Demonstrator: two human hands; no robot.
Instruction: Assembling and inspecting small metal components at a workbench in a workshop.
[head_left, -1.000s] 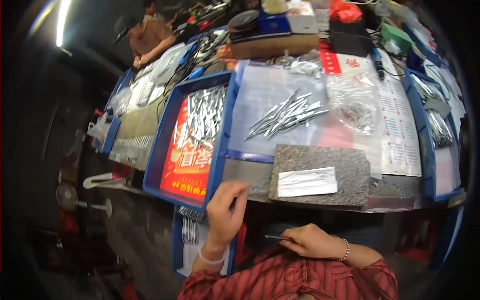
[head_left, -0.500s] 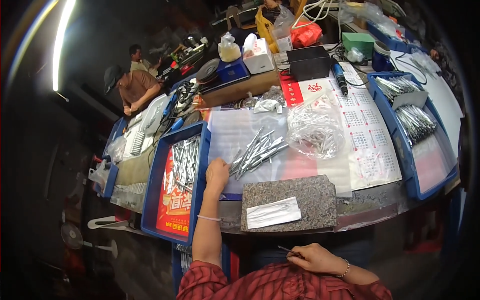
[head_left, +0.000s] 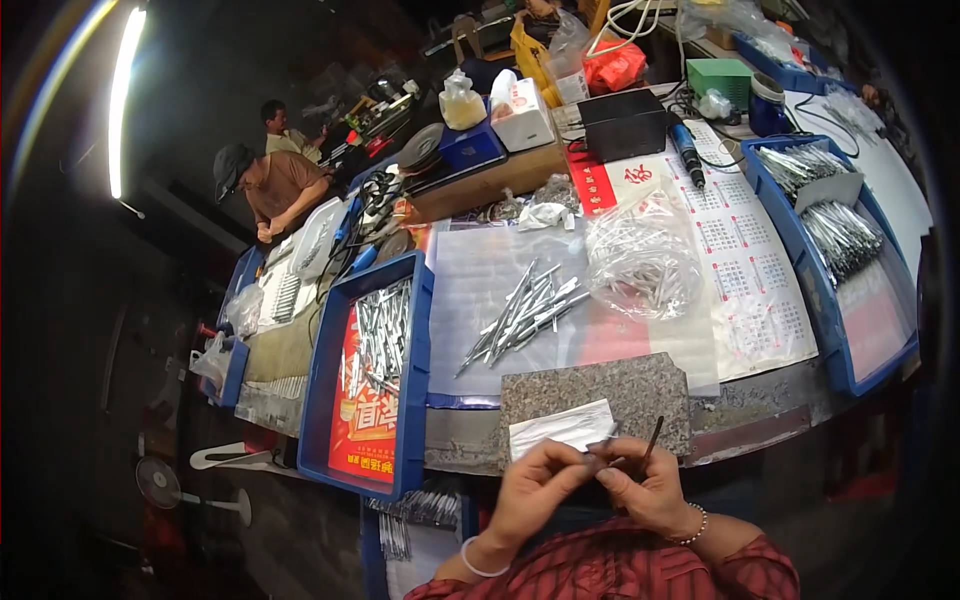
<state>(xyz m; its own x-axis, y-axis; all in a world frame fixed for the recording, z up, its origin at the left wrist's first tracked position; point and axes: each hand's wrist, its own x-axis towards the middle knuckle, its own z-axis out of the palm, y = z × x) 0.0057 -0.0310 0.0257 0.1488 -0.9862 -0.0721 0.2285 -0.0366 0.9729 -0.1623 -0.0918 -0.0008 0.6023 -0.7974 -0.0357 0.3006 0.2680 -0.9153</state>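
My left hand (head_left: 540, 487) and my right hand (head_left: 648, 486) meet at the near edge of the grey speckled stone block (head_left: 645, 395), fingertips close together. A thin dark stick (head_left: 654, 438) rises at a tilt from my right fingers. My left thumb and fingers are pinched; what they hold is mostly hidden, though a small greyish tip shows at the fingertips. Just behind them a folded white paper (head_left: 560, 425) lies on the block. Beyond the block, slim silvery metal pieces (head_left: 525, 315) are heaped loosely on a translucent sheet (head_left: 465, 270).
A blue tray (head_left: 414, 400) of similar metal pieces stands left, another blue tray (head_left: 850, 375) right. A clear bag of white sticks (head_left: 645, 262) lies behind the block. Farther back are a black box (head_left: 625, 125) and a blue rotary tool (head_left: 688, 155). A person (head_left: 285, 185) works far left.
My left hand has left the edge of the metal heap and come back to the stone block. My right hand has risen to meet it, still holding the dark stick.
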